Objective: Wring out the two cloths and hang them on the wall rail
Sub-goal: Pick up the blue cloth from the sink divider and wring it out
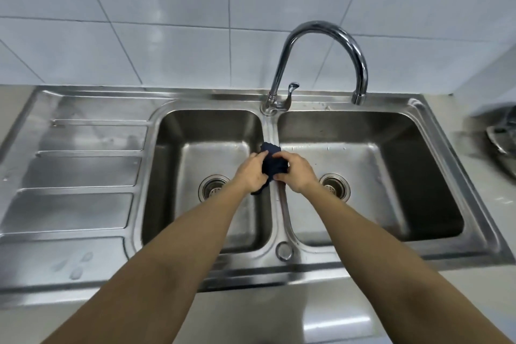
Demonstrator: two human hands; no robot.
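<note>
left hand (251,173) and right hand (296,173) both clench a bunched dark cloth (272,160). it's above the steel sink (275,131) divider.

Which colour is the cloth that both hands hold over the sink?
The cloth is dark navy blue, plain, with no visible pattern; the head view shows it.
</note>
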